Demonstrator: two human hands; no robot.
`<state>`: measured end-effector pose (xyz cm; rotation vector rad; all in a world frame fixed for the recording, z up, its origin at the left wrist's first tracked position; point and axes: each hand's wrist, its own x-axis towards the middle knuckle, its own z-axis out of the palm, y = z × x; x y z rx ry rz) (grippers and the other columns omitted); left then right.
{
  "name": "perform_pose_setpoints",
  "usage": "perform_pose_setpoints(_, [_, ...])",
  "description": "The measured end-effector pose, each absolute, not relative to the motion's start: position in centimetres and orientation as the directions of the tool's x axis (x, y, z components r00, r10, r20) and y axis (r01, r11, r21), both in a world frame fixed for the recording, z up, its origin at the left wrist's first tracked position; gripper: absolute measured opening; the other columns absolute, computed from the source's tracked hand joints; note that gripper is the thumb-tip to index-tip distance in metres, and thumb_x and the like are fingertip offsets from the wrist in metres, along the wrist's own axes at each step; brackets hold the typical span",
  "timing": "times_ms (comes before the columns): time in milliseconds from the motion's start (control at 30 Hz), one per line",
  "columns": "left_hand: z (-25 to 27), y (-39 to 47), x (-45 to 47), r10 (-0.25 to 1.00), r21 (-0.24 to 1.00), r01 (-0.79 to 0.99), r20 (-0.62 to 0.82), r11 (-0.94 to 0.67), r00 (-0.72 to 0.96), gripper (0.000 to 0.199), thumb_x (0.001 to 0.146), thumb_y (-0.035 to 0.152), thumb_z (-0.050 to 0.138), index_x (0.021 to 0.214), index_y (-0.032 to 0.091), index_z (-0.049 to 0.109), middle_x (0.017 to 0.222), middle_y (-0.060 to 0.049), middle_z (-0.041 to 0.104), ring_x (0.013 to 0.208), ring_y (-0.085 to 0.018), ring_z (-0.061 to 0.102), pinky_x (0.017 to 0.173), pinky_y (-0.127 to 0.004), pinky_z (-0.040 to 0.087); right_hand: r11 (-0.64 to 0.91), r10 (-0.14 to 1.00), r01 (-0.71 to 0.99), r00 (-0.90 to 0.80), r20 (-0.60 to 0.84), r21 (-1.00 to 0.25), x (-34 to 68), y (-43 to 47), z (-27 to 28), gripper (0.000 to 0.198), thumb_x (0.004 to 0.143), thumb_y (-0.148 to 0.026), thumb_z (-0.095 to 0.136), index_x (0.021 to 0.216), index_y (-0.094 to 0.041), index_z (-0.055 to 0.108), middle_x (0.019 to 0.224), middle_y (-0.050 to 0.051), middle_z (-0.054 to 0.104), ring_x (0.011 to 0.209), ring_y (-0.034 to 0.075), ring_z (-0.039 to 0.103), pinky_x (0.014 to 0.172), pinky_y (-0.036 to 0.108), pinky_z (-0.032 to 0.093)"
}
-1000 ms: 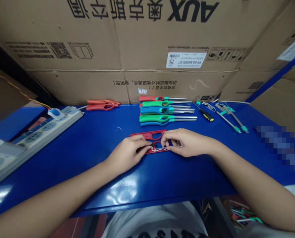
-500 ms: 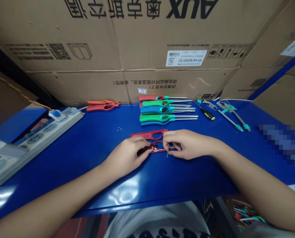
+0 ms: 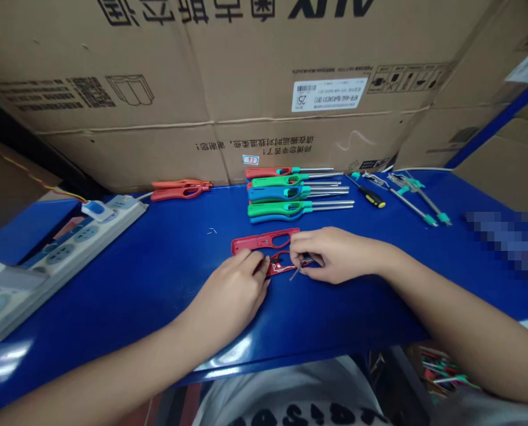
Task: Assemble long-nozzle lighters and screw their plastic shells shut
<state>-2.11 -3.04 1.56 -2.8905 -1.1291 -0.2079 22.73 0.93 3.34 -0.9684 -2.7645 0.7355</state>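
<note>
In front of me on the blue table lies a red lighter half-shell (image 3: 282,269), its inside facing up, with a white wire (image 3: 284,267) and dark parts in it. Its ends are partly hidden by my hands. My left hand (image 3: 241,281) is closed on the shell's left end, fingers bent over it. At the other end my right hand (image 3: 328,254) pinches, and a thin greyish strand (image 3: 294,274) sticks out from its fingertips. Just beyond lies a second red half-shell (image 3: 250,242), the empty cover, close to my right fingers.
Several assembled lighters (image 3: 273,209) lie stacked behind the shells. Orange-red shells (image 3: 175,193) sit at the back left, by a power strip (image 3: 64,254). A screwdriver (image 3: 371,196) and metal lighter tubes (image 3: 417,204) lie back right. Small pins (image 3: 212,231) lie left. A cardboard box (image 3: 170,148) stands behind.
My left hand has turned and drawn its fingers together at the shell's left end. The strand under my right fingertips now points further left. The view has shifted slightly.
</note>
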Motion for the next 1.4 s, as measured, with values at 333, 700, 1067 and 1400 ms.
perform_pose_setpoints(333, [0.5, -2.1, -2.5, 0.695, 0.196, 0.668, 0.155, -0.718, 0.702, 0.031, 0.103, 0.020, 0.049, 0.126, 0.008, 0.067, 0.110, -0.015, 0.066, 0.105, -0.028, 0.062, 0.093, -0.045, 0.057, 0.698, 0.590, 0.500, -0.807, 0.017, -0.513, 22.3, 1.3, 2.9, 0.025, 0.101, -0.031, 0.054, 0.086, -0.017, 0.070, 0.084, 0.003, 0.065, 0.078, 0.013, 0.060, 0.069, 0.023, 0.039])
perform_pose_setpoints(700, [-0.5, -2.0, -2.4, 0.707, 0.200, 0.679, 0.158, -0.706, 0.689, 0.032, 0.107, 0.027, 0.041, 0.117, 0.014, 0.069, 0.106, -0.012, 0.061, 0.095, -0.023, 0.060, 0.086, -0.041, 0.058, 0.691, 0.635, 0.568, -0.772, 0.000, -0.447, 22.4, 1.2, 2.4, 0.005, 0.092, -0.019, 0.061, 0.095, -0.020, 0.065, 0.091, 0.001, 0.070, 0.074, 0.012, 0.060, 0.065, 0.023, 0.036])
perform_pose_setpoints(1067, [0.0, -2.0, -2.8, 0.619, 0.172, 0.594, 0.196, -0.786, 0.761, 0.039, 0.101, 0.015, 0.051, 0.139, 0.016, 0.057, 0.123, -0.013, 0.061, 0.110, -0.027, 0.059, 0.094, -0.044, 0.057, 0.700, 0.636, 0.575, -0.771, 0.005, -0.422, 22.4, 1.3, 2.6, 0.007, 0.095, -0.019, 0.060, 0.096, -0.019, 0.066, 0.093, 0.003, 0.070, 0.077, 0.014, 0.062, 0.068, 0.024, 0.040])
perform_pose_setpoints(1400, [0.2, -1.9, -2.7, 0.601, 0.227, 0.558, 0.228, -0.798, 0.766, 0.034, 0.101, 0.015, 0.048, 0.127, 0.022, 0.069, 0.124, -0.012, 0.062, 0.111, -0.027, 0.059, 0.095, -0.046, 0.056, 0.738, 0.624, 0.589, -0.781, 0.001, -0.328, 22.4, 0.9, 3.2, 0.014, 0.096, -0.020, 0.060, 0.099, -0.019, 0.075, 0.100, 0.006, 0.072, 0.084, 0.017, 0.068, 0.071, 0.027, 0.047])
